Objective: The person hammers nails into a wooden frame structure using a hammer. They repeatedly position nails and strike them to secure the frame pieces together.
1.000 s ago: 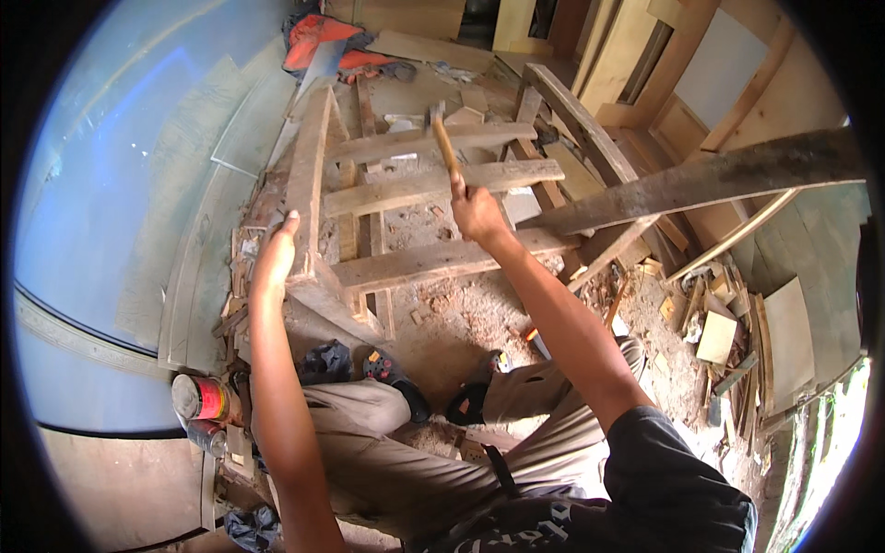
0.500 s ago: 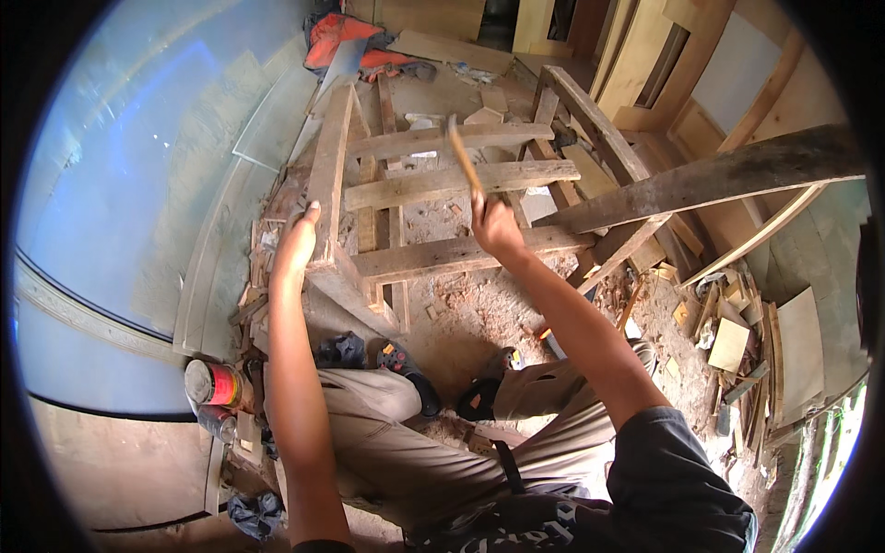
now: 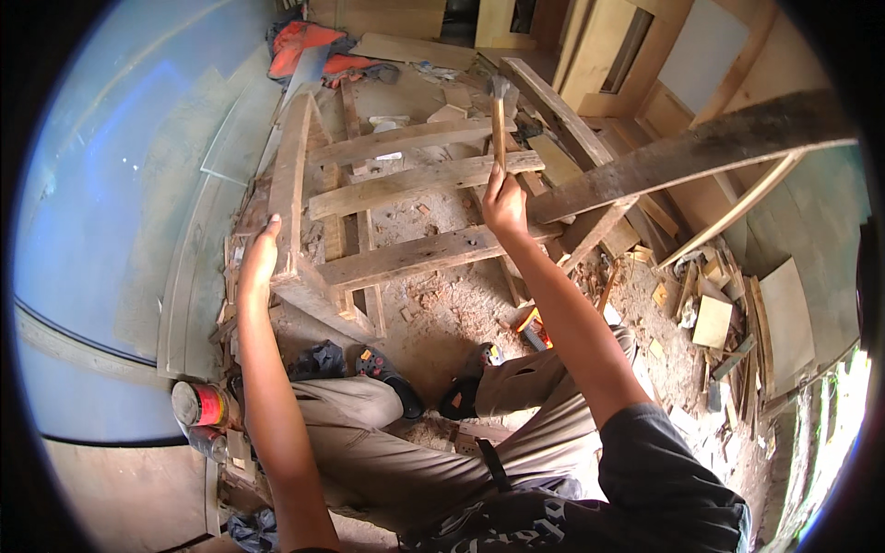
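Nearest are the tan trousers [image 3: 396, 452] of the person, and just ahead of them two dark shoes [image 3: 383, 370] on the dusty floor. A little beyond stands the wooden frame [image 3: 291, 175], in front of the body, and it spreads between the two arms. The left hand [image 3: 261, 249] is at the near part of its left beam, on the outer side, with the thumb up along the edge; the fingers are hidden, so I cannot tell how firmly they are closed. This left beam runs away from the person.

The near crosspiece [image 3: 415, 258] goes from left to right, and the right hand [image 3: 505, 205] is above and slightly beyond it in the view. This hand is closed around the handle of a hammer [image 3: 499, 127]. The handle points away from the body, so its long axis lies across the direction of the crosspieces (almost at a right angle, as it seems to me). The middle crosspiece [image 3: 406, 184] has its right end close to the handle, and the right hand is much nearer to this end than the left hand. The hammer head appears past the far crosspiece [image 3: 406, 138], seemingly raised. Farthest lies an orange and dark cloth [image 3: 302, 44].
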A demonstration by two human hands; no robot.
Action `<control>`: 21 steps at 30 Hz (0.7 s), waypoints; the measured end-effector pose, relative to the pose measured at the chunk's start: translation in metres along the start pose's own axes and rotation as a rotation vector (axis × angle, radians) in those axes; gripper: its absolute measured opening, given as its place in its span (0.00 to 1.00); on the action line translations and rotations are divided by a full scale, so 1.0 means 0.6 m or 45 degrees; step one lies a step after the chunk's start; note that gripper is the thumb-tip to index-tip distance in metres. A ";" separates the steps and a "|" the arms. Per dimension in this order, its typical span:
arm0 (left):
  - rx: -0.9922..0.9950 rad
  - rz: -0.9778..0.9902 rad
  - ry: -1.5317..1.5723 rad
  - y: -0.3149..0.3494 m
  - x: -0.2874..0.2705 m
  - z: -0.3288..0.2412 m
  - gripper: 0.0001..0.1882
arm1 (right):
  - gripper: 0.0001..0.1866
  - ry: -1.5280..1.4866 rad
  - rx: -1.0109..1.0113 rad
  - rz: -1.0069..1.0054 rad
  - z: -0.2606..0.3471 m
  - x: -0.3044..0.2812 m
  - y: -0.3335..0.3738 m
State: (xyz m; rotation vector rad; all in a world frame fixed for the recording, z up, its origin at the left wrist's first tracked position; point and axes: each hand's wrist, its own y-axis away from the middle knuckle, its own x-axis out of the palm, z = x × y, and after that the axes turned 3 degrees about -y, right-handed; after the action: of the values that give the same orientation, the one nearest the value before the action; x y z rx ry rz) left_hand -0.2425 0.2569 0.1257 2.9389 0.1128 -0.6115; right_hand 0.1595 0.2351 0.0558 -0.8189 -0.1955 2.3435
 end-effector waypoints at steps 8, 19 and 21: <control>-0.030 -0.020 -0.064 0.007 0.019 -0.007 0.39 | 0.30 0.096 0.258 0.225 -0.096 -0.002 -0.056; -0.016 -0.092 0.004 -0.056 -0.007 0.073 0.28 | 0.30 0.028 0.544 0.407 -0.009 -0.030 -0.047; 0.036 -0.090 0.008 -0.072 0.021 0.052 0.29 | 0.31 0.253 0.245 0.184 -0.095 -0.026 -0.065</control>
State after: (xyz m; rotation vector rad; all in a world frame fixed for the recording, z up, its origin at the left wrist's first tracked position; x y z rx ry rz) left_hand -0.2477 0.2952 0.0872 2.9752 0.2110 -0.6181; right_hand 0.2237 0.2524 0.0317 -0.9899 0.1762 2.3492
